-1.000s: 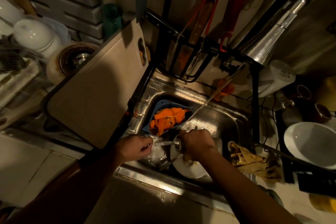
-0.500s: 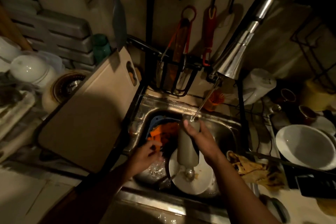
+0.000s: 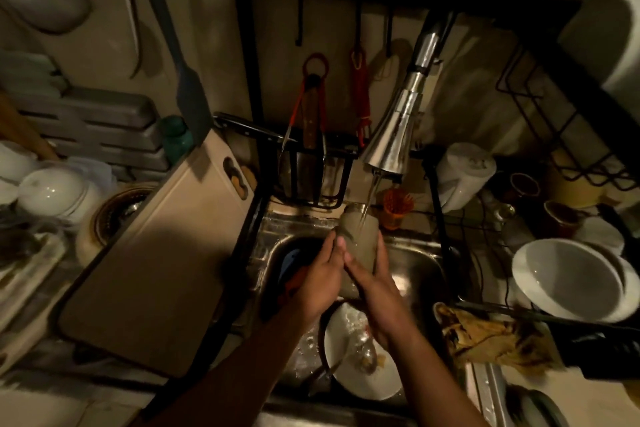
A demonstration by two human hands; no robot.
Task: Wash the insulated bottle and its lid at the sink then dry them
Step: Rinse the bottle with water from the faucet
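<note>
**Orientation.** The pale beige cylindrical insulated bottle (image 3: pixel 360 236) is at the centre of the frame, above the basin of the stainless steel sink (image 3: pixel 419 253). Its long axis runs nearly top to bottom in the frame, with a slight tilt. The open mouth points toward the top of the frame; the base end is hidden behind the hands.

**Grip.** The left hand (image 3: pixel 320 282) holds the bottle's left side, fingers and thumb closed against the wall. The right hand (image 3: pixel 379 288) wraps the right side, thumb across the front. Both hands touch the bottle.

**Surroundings.** The chrome cone-shaped faucet head (image 3: pixel 394 135) hangs above and right of the bottle. A thin water stream (image 3: pixel 369 201) falls from it onto the bottle's upper end. A white round plate (image 3: pixel 374 385) with a metal spoon (image 3: pixel 369 355) lies in the basin, lower centre. A beige cutting board (image 3: pixel 156 270) covers the counter at left. A white bowl (image 3: pixel 568 281) sits at right, and a yellowish crumpled rag (image 3: pixel 495 336) lies below it. The room is dim.

**Appearance.** The bottle wall looks matt and wet; finer detail cannot be told.
</note>
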